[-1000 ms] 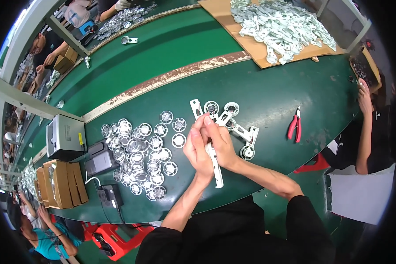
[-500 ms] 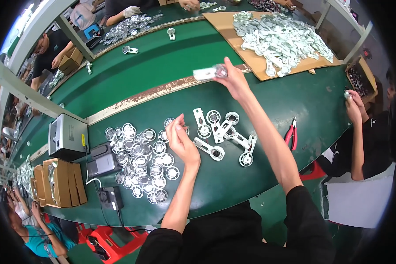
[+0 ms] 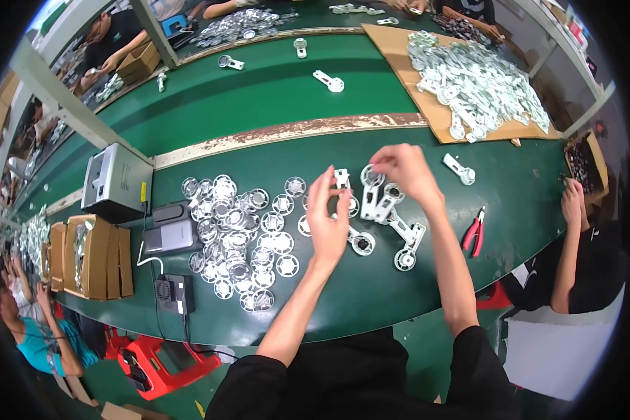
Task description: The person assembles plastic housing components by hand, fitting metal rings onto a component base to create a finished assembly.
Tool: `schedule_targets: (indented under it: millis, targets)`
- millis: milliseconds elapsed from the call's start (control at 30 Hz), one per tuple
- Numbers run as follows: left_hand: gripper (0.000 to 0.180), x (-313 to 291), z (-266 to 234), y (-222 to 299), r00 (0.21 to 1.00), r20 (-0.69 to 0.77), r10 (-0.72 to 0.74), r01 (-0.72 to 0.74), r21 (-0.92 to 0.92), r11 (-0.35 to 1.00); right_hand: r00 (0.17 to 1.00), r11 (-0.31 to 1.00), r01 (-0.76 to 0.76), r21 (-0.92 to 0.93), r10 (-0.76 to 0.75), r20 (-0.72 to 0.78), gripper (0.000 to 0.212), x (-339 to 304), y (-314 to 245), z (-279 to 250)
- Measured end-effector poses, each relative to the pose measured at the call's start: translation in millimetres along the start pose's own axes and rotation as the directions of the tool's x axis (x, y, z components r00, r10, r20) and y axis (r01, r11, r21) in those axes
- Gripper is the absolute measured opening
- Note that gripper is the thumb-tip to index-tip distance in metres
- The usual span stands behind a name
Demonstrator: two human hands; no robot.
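My right hand [image 3: 411, 175] pinches the ring end of a white plastic part [image 3: 369, 201], which has a round head and a straight slotted handle. Nearby, my left hand [image 3: 329, 227] is raised with thumb and fingers apart. Behind its fingertips, another such white part [image 3: 341, 179] is partly hidden. More of these parts lie around, among them one with a dark centre [image 3: 362, 243] and an angled one [image 3: 407, 255]. Left of my hands spreads a heap of clear and silvery spoked discs [image 3: 234, 234].
Red-handled nippers [image 3: 474, 234] and a single white part [image 3: 459, 170] lie to the right. A cardboard sheet [image 3: 427, 115] bears a large pile of white parts. Across the ledge, a green belt [image 3: 259, 98] carries several parts. Grey devices [image 3: 171, 234] and boxes [image 3: 91, 259] stand left; co-workers sit around.
My right hand has let go of a white part, now on the belt, and come back to the parts before me. Another part now lies on the right. The view has shifted.
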State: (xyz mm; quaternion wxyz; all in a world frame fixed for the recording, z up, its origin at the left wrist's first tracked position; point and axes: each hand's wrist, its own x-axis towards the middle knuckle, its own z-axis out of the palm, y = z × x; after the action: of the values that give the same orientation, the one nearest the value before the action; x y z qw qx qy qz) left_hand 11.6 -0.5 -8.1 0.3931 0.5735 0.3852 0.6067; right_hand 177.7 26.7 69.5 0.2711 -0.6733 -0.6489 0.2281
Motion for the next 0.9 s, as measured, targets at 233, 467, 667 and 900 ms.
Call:
schedule_targets:
  millis: [233,467,667,900]
  targets:
    - [0.058,3,-8,11,0.969,0.134,-0.208,0.245,-0.407,0.880,0.970,0.949,0.202,0.244,-0.228,0.081,0.015,-3,-60,15]
    - [0.036,13,-21,13,0.875,-0.461,-0.149,0.015,-0.281,0.960,0.817,0.832,0.553,0.034,-0.550,0.174,0.032,43,-47,90]
    - [0.025,15,-29,7,0.831,-0.440,-0.340,0.059,-0.538,0.841,0.818,0.864,0.503,0.024,-0.485,0.310,0.025,43,-45,100]
    - [0.037,16,-29,12,0.931,-0.150,-0.331,0.172,-0.622,0.764,0.963,0.918,0.257,0.301,-0.269,-0.001,0.022,19,-28,43]
